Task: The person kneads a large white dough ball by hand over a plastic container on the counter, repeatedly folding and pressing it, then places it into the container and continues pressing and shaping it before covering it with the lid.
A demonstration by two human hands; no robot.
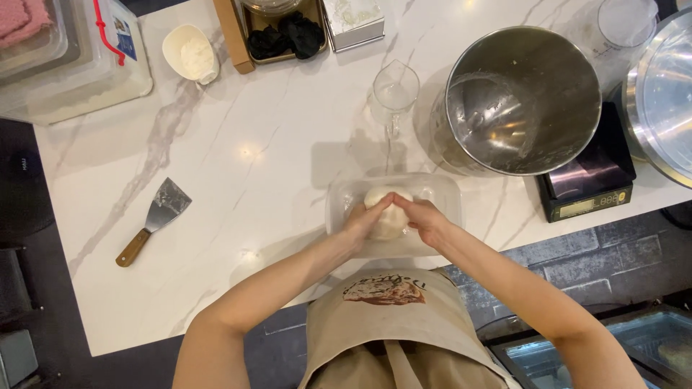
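A white marbled counter carries everything. Near its far right corner stands a big steel mixing bowl, with a black digital scale just beside it at the right edge. Close to the near edge, at the middle, lies a clear plastic tub, and in it rests a pale ball of dough. The person's left hand and right hand both cup the dough from either side, fingers closed around it. Beyond the tub stands a clear glass jug. Toward the near left corner lies a wooden-handled scraper, well apart from the hands.
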